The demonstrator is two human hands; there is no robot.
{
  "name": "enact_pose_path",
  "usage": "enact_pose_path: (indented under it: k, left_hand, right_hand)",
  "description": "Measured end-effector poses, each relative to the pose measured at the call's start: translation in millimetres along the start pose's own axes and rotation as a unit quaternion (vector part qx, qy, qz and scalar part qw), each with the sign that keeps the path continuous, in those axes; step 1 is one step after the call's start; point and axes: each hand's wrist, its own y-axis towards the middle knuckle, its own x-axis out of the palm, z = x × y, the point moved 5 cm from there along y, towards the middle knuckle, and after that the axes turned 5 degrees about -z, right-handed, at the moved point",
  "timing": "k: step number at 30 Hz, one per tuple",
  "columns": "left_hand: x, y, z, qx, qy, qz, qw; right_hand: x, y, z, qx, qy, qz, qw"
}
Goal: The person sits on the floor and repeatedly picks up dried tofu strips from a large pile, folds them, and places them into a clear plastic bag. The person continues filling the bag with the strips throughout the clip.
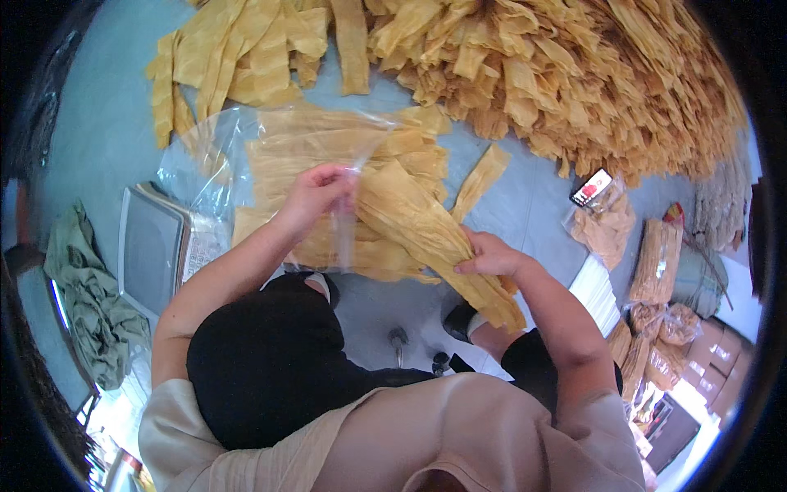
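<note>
A large clear plastic bag [223,139] lies on the work table in front of me, filled with flat yellow strips that look like dried tofu skin [303,131]. My left hand [321,195] is closed on the edge of the bag's opening, fingers pinched. My right hand [492,254] grips a bunch of long tofu skin strips [418,217] near their near-right end. The far end of that bunch reaches into the bag's mouth, close to my left fingers. One loose strip [480,180] lies on the table beyond my right hand.
A big heap of tofu skin [574,82] covers the far right, with more strips [246,49] at far left. A scale [152,246] stands left, beside green cloth [94,291]. A phone [591,188] and packed bundles [656,261] are at right.
</note>
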Motion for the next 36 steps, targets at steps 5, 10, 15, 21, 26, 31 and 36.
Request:
enact_pose_path:
  k: [5,10,15,21,26,31,36]
  left_hand:
    - [39,-17,32,0.102,0.126,-0.134,0.978]
    - [25,-13,44,0.158,0.290,-0.106,0.938]
    - [-44,-23,-14,0.174,0.713,0.082,0.675]
    - [-73,-10,-14,0.074,0.716,0.110,0.685]
    - [-93,21,-3,0.070,0.685,0.073,0.721]
    - [-147,48,100,0.158,0.407,0.165,0.884]
    - [-263,65,156,0.166,0.610,0.532,0.564]
  right_hand:
    - [-54,33,-140,-0.102,-0.162,-0.019,0.981]
    - [-22,147,-139,-0.165,-0.138,-0.198,0.956]
    - [4,152,-136,-0.187,-0.176,-0.103,0.961]
    - [25,138,-136,-0.125,-0.419,0.215,0.873]
    - [4,157,-148,-0.136,-0.374,0.124,0.909]
    - [-40,124,-176,-0.095,-0.338,0.013,0.936]
    - [-100,135,-259,-0.027,-0.374,0.038,0.926]
